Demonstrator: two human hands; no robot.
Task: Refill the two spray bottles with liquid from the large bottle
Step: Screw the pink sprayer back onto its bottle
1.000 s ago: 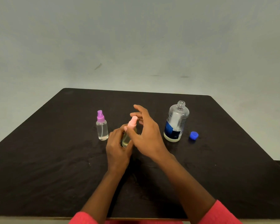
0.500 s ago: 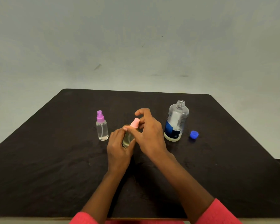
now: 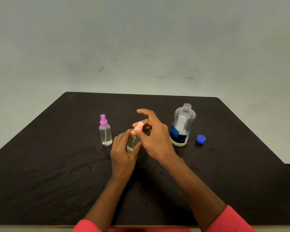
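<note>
Plain indoor room, kind unclear. Pale, scuffed wall (image 3: 141, 39) behind a dark, rough-surfaced bench (image 3: 40, 164). Nothing here marks it as a particular workplace.

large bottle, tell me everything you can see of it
The large bottle looks like clear plastic, with round shoulders and an uncapped threaded neck. A blue and white label covers its lower part. It stands upright on the black table, touched by nothing else; the blue cap lies apart on its right.
</note>
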